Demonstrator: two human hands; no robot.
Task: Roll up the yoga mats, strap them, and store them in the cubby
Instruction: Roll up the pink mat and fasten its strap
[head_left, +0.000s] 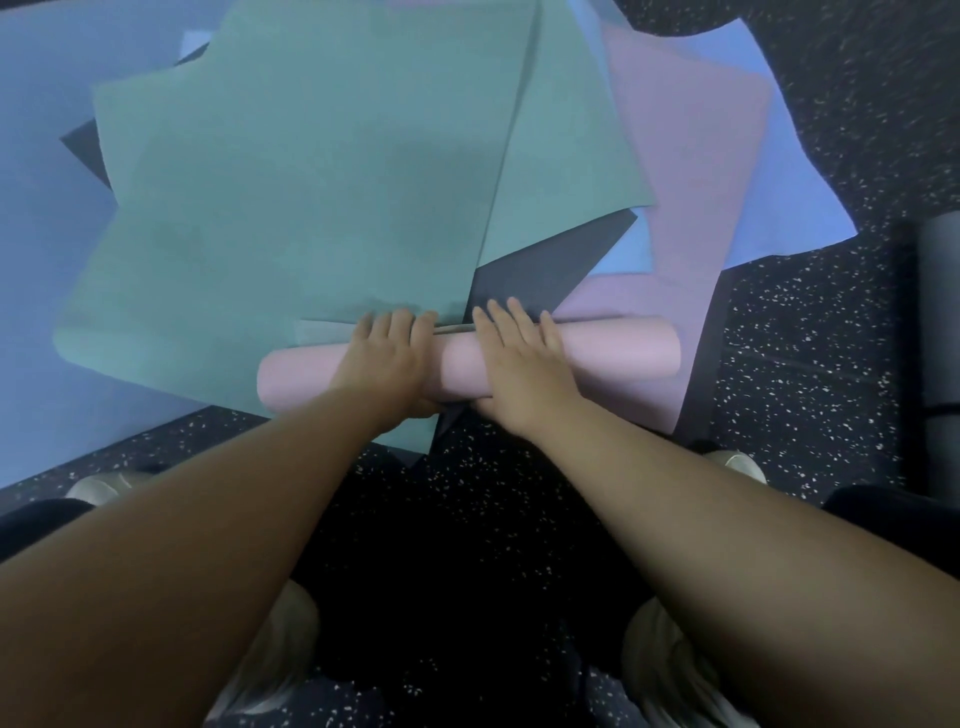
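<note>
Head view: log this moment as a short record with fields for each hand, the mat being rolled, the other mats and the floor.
left hand: lies palm down on the pink roll, fingers over its far side
right hand: flat on the same roll, fingers straight
pink roll: partly rolled, its flat tail runs off to the right
teal mats: spread flat, overlapping
other mats: blue mat, dark mat, flat in the pile
floor: speckled floor
strap: none visible

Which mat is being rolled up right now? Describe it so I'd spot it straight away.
Start at the heap of flat mats on the speckled floor, topped by a big teal mat. At the heap's near edge lies the pink mat roll, with the left hand and right hand pressing on it. It is the only pink tube; its neighbours lie flat.
</note>
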